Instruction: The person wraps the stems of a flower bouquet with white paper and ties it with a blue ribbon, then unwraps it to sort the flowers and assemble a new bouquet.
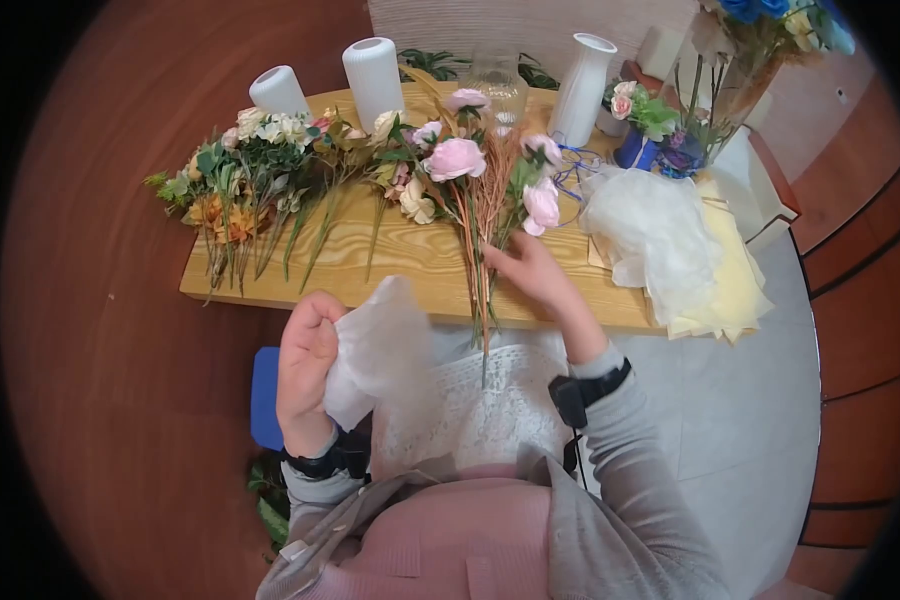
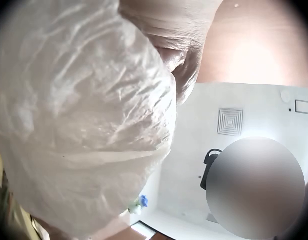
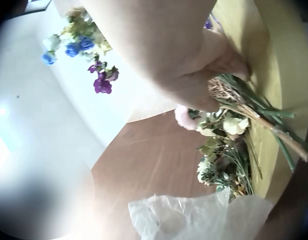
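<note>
My left hand (image 1: 312, 345) pinches a crumpled sheet of translucent white wrapping paper (image 1: 375, 350), which hangs over my lap in front of the table edge. Up close in the left wrist view, the wrapping paper (image 2: 89, 120) covers most of the fingers. With my right hand (image 1: 533, 268) I grip a bunch of artificial flowers by its stems (image 3: 266, 120). Pink blooms (image 1: 456, 159) and dry reddish-brown sprigs (image 1: 497, 180) make up its head, over the table. The stem ends stick out past the near table edge, toward me.
Several loose flower stems (image 1: 240, 190) lie on the wooden table (image 1: 420, 285) at left. White vases (image 1: 373, 80) and a ribbed glass vase (image 1: 497, 90) stand along the back. White mesh (image 1: 655, 225) and yellow sheets (image 1: 735, 265) are at right, near a blue pot (image 1: 635, 152).
</note>
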`<state>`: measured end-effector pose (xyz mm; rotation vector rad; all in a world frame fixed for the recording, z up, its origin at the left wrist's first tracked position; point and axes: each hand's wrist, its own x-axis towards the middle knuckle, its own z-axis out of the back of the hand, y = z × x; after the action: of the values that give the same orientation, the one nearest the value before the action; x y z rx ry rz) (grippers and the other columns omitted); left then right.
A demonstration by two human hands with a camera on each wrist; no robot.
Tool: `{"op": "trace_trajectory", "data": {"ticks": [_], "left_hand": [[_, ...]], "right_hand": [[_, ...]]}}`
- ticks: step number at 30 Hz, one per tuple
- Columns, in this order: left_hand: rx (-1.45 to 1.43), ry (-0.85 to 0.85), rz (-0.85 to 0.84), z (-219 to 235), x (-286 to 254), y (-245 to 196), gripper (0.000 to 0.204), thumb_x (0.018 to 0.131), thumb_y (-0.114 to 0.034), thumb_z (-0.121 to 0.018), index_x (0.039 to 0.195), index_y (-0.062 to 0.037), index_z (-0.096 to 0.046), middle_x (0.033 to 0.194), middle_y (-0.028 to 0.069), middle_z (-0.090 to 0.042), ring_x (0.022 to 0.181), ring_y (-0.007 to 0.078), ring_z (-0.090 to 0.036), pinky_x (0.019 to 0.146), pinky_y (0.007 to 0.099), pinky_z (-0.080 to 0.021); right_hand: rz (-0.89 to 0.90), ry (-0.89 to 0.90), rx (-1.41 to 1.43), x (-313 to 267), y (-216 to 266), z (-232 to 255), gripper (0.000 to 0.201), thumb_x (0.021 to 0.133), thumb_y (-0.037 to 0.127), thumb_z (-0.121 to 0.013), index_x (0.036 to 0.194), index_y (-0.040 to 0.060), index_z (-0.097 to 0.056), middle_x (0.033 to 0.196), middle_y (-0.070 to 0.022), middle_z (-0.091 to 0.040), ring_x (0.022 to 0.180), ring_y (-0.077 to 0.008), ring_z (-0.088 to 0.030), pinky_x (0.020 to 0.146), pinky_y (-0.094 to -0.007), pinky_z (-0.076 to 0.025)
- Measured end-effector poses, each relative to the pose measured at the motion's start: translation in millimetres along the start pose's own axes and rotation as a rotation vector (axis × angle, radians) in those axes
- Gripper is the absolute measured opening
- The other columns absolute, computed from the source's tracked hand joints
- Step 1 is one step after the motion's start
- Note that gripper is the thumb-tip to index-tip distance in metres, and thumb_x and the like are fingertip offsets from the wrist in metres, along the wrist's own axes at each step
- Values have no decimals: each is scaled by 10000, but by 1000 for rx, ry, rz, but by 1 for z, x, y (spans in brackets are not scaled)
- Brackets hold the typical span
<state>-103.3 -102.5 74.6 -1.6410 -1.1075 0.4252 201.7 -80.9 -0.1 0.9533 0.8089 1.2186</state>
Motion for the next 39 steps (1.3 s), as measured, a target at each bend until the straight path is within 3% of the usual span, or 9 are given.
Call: {"op": "trace_trajectory", "data": {"ticks": [4,7,10,14,17,21,25,31,39], "left_hand": [[-38,85,28,-28,15,7,296,929,-311,-572,960,-33,-477,887,-11,-516,766,55,-476,673,192,-389],[-32,127,102,-49,29,19,209,939,-234,-562,956,-41,-484,910,-17,-499,772,41,-455,662,187,-373],[445,102,-54,-73,49,30,132,929,-153,-561,956,-44,-491,828,-31,-502,705,26,-445,603,185,-364],[529,127,10,-90,57,41,102,911,-118,-580,917,-41,-514,727,-52,-495,614,17,-421,535,179,-345],[848,57,-182,-96,64,46,99,904,-111,-589,871,-36,-534,655,-55,-484,552,14,-398,497,177,-333],[593,46,-38,-82,77,63,122,899,-130,-605,857,-28,-552,683,-26,-520,583,29,-450,528,179,-373],[645,-80,-85,-57,96,81,240,887,-204,-634,956,3,-533,725,20,-534,606,82,-491,560,216,-424],[983,-61,42,-43,97,128,511,822,-336,-695,1075,43,-464,729,102,-543,621,207,-561,575,322,-467],[1044,-66,174,-51,112,126,449,818,-273,-703,1038,37,-465,678,92,-534,590,181,-543,553,305,-449]], "right_hand": [[-141,144,-530,-65,57,27,379,943,284,-528,1066,-73,-560,964,-130,-641,879,-191,-595,815,-300,-458],[326,-134,-60,-92,52,26,516,943,412,-489,1141,-60,-550,1019,-142,-627,990,-184,-577,840,-321,-451],[173,288,762,-107,48,35,525,950,350,-513,1311,-20,-422,1269,-71,-517,1170,-158,-473,989,-304,-373],[183,300,543,-121,66,51,428,926,275,-577,1245,1,-502,1138,-45,-595,1041,-112,-536,886,-267,-435],[-143,368,346,-118,64,85,314,912,226,-603,1157,32,-577,964,2,-644,877,-61,-568,751,-226,-463],[79,145,208,-105,46,140,255,917,172,-589,1139,46,-591,854,25,-644,783,-62,-584,696,-225,-471],[201,-270,468,-83,45,202,488,911,144,-582,1351,30,-407,1167,-94,-582,1013,-162,-583,885,-287,-465],[320,-284,853,-42,-2,281,505,939,112,-488,1408,34,-317,1283,-80,-519,1091,-183,-560,930,-308,-459],[-124,-154,-211,-36,-123,355,442,894,246,-613,1259,19,-512,1023,-15,-660,845,-131,-626,743,-252,-478]]}}
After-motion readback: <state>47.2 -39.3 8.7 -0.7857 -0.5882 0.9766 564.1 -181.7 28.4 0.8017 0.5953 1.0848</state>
